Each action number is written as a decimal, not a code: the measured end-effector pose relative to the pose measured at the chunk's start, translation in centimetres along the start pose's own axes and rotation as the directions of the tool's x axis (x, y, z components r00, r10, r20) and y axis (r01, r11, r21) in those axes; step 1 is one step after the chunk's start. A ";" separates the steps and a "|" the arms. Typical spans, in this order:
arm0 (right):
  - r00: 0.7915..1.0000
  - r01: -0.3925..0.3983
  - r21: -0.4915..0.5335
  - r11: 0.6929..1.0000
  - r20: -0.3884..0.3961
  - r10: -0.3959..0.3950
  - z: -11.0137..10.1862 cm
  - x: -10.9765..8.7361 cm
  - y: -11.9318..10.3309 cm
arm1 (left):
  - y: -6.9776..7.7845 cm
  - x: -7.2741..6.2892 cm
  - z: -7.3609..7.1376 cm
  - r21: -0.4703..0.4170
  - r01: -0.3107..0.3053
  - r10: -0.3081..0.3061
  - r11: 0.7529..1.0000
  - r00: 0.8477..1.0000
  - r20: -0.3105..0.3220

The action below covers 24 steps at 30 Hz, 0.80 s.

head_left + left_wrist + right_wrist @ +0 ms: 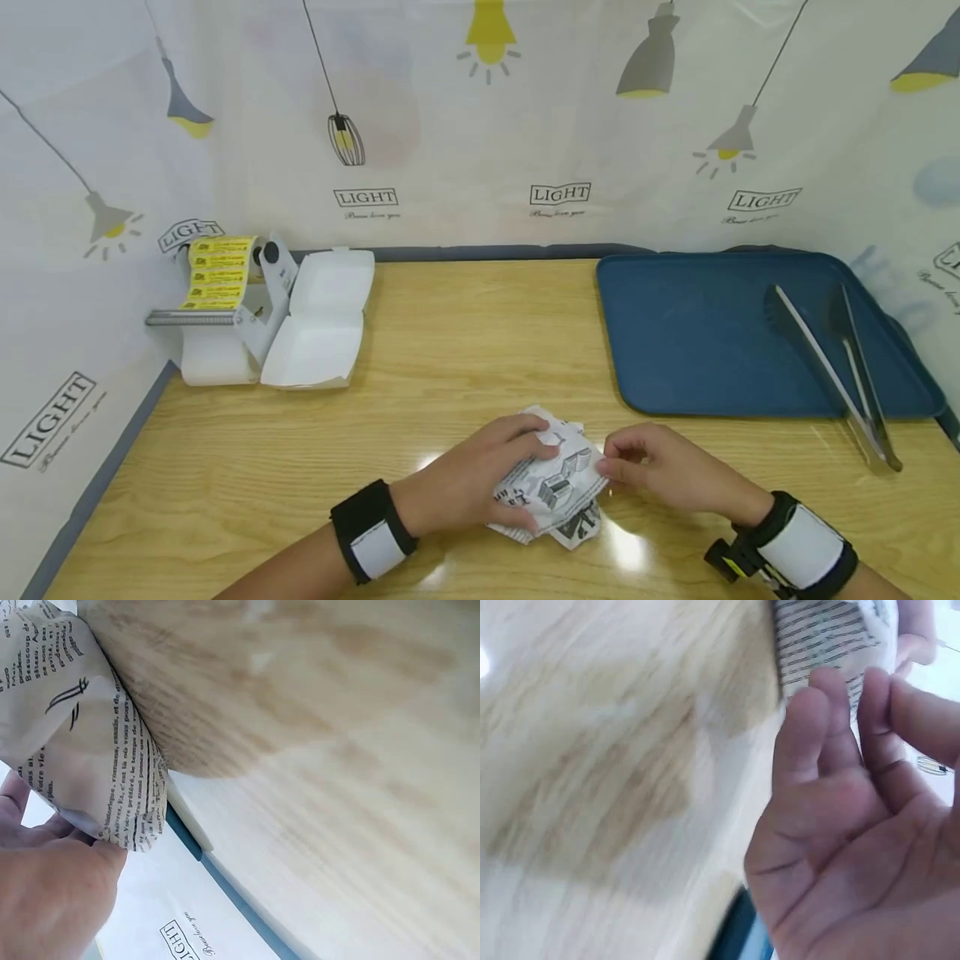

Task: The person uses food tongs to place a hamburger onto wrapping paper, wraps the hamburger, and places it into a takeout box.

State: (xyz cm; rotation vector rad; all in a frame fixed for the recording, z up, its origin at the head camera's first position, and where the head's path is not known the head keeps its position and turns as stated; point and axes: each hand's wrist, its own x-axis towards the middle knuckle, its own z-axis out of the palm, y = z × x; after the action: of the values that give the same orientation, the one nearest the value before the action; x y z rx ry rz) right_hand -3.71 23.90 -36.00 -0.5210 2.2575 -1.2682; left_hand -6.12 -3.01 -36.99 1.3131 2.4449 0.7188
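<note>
A packet wrapped in newsprint-patterned paper (558,482) is between the two hands, over the near middle of the table; its contents are hidden. The left hand (468,475) grips it from the left, fingers over the top and thumb along the near side. At its right corner, the right hand (671,467) pinches the paper edge between thumb and forefinger. The left wrist view shows the creased printed paper (82,742) bulging above the left hand (56,892). In the right wrist view, the right fingertips (874,686) are right at the packet's printed side (829,645).
A label roll dispenser (266,267) with yellow labels stands at the back left. Beside it lies an opened white takeaway box (322,317). A blue tray (690,333) is at the back right, with metal tongs (821,358) across its near edge. A printed sheet (450,167) lines the back.
</note>
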 end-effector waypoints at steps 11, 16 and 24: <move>0.993 -0.080 -0.144 0.986 -0.103 0.065 1.3 0.7 0.2 | -0.6 -0.2 0.3 0.067 -0.006 0.007 0.998 1.000 -0.014; 0.958 0.013 -0.338 0.941 -0.267 -0.109 1.6 0.3 -0.7 | -0.6 -0.1 0.4 0.126 0.007 -0.005 0.992 1.000 -0.022; 0.990 0.095 -0.443 0.891 -0.054 -0.132 4.0 0.3 -0.3 | -0.9 0.3 0.7 0.116 -0.015 0.020 0.993 0.999 -0.037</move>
State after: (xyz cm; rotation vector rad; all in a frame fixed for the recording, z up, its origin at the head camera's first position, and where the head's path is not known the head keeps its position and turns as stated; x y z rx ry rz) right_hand -1.58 20.83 -37.62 -0.7837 2.6311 -0.8321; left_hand -6.56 -2.98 -38.11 1.3767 2.5430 0.6204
